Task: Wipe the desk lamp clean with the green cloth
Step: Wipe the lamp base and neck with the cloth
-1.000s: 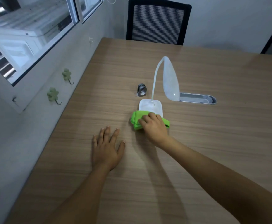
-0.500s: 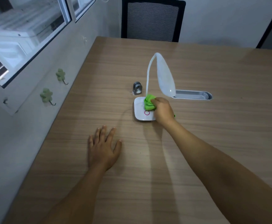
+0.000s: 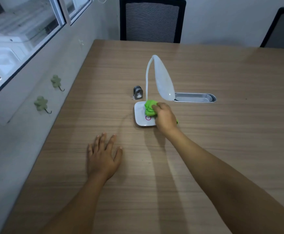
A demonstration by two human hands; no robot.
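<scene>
A white desk lamp (image 3: 163, 81) stands mid-table, its thin neck arching up from a flat square base (image 3: 140, 115) that bears a red ring mark. My right hand (image 3: 165, 117) grips a bunched green cloth (image 3: 149, 108) and presses it on the base close to the foot of the neck. The hand covers the right part of the base. My left hand (image 3: 102, 157) lies flat on the wooden table (image 3: 222, 141), fingers spread, holding nothing, well in front and left of the lamp.
A small grey metal clip-like object (image 3: 138, 92) sits just behind the base. A metal cable tray (image 3: 195, 97) is recessed in the table right of the lamp. A wall with clover hooks (image 3: 40, 104) borders the left; two black chairs (image 3: 152, 21) stand at the far edge.
My right hand has carried the green cloth from the table in front of the base up onto the base, near the neck. The left hand stays flat on the table.
</scene>
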